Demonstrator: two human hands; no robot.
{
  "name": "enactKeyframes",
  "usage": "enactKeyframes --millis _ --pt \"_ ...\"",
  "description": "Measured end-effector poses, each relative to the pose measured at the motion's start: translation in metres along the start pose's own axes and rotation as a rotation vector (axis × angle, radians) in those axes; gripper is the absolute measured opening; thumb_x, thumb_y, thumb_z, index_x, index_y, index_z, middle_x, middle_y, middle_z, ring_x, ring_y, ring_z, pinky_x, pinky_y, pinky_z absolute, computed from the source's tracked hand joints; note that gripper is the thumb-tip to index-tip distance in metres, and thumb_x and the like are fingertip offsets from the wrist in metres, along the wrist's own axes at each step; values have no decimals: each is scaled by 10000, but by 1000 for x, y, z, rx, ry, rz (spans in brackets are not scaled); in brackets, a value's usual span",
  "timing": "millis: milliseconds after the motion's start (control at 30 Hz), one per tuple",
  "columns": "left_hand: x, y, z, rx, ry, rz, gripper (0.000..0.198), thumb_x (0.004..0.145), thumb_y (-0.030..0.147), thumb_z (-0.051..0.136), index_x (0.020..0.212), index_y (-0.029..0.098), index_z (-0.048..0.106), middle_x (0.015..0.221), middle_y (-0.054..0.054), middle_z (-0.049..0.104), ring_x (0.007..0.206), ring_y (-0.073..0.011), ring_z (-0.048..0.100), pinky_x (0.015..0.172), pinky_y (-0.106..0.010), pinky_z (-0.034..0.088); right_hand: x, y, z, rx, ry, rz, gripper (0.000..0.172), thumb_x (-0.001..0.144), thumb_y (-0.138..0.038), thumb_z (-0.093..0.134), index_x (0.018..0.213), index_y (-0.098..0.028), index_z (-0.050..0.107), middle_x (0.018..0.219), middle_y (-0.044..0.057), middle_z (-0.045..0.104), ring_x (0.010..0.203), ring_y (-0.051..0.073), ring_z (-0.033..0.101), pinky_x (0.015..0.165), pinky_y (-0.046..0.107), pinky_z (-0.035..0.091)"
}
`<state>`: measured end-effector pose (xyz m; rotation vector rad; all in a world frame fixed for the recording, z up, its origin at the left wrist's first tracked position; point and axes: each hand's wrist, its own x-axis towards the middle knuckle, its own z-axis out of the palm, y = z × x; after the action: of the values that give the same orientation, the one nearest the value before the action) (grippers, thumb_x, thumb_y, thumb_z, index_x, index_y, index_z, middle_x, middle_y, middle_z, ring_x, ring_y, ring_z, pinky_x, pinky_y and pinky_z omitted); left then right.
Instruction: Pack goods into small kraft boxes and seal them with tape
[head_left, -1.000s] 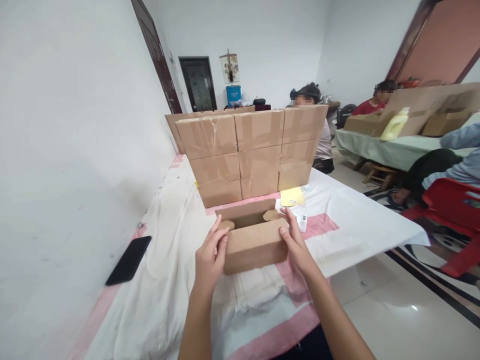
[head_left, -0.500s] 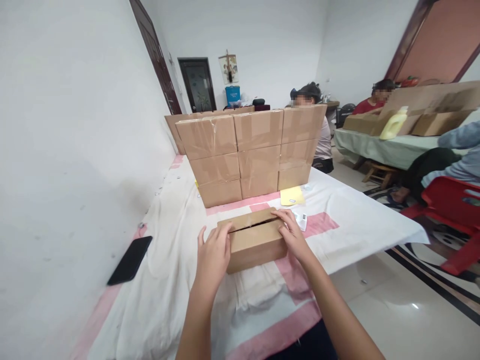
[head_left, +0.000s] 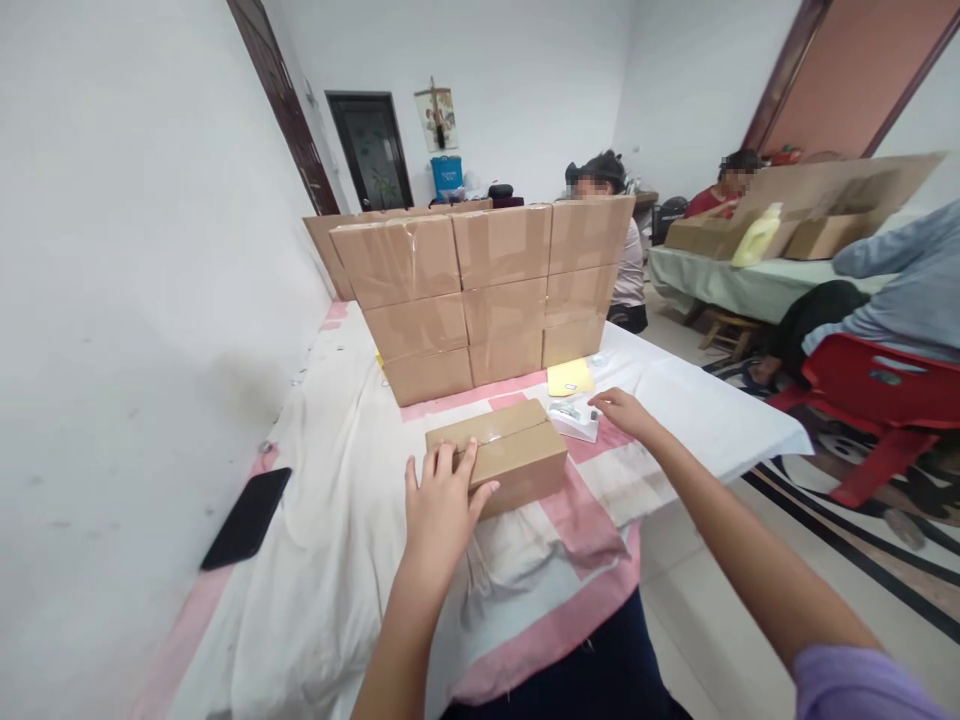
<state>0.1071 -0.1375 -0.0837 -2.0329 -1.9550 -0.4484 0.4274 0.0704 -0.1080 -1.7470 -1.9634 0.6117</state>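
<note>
A small brown cardboard box [head_left: 517, 455] lies on the cloth in front of me, its two top flaps down and meeting along a seam. My left hand [head_left: 442, 500] rests with spread fingers on the left end of the box, pressing flat on top. Off the box's right end, my right hand [head_left: 621, 410] reaches out with fingers stretched beside a white tape dispenser [head_left: 576, 424]. Its fingertips are at the dispenser's right end; whether they touch it I cannot tell. Nothing shows between those fingers.
Behind the box stands a wall of stacked, taped cartons [head_left: 502, 300]. A yellow paper [head_left: 570, 378] lies before it. On the left is a black phone [head_left: 246, 518] by the wall. Other people sit beyond; a red chair [head_left: 885, 390] stands right of the table.
The flaps, parted by a gap before, now lie closed. My right hand has left the box and moved right to the dispenser; the left hand stays on the box. The view has shifted slightly.
</note>
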Motion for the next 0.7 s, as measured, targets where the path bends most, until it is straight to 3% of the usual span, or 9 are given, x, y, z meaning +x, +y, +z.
enactKeyframes --millis 133,300,533,700 --pt "-2 0 3 -3 3 -6 556 943 492 563 1449 266 513 1340 -128 599 1236 -312 554 1118 -609 377 32 -12 -10 -19 -280 90 152 770 -192 593 719 -166 734 830 67 729 745 193 637 691 282 487" --pt "-3 0 4 -11 -4 -16 577 946 509 551 1465 264 491 1353 -134 590 1242 -313 552 1115 -609 372 58 -30 -4 -51 -448 287 82 688 -222 683 699 -141 674 649 82 638 543 173 536 522 282 404" --pt "-3 -1 5 -3 3 -3 571 945 510 547 1457 260 502 1345 -135 590 1210 -314 557 1093 -578 391 57 -24 11 78 -408 407 263 754 -368 690 904 -168 607 701 42 569 541 163 540 479 268 418" --pt "-4 -2 6 -5 9 -6 559 950 511 537 1451 264 510 1334 -133 592 1202 -312 557 1095 -567 389 59 -17 12 141 -382 425 318 736 -347 754 934 -157 595 733 42 575 614 183 593 517 284 485"
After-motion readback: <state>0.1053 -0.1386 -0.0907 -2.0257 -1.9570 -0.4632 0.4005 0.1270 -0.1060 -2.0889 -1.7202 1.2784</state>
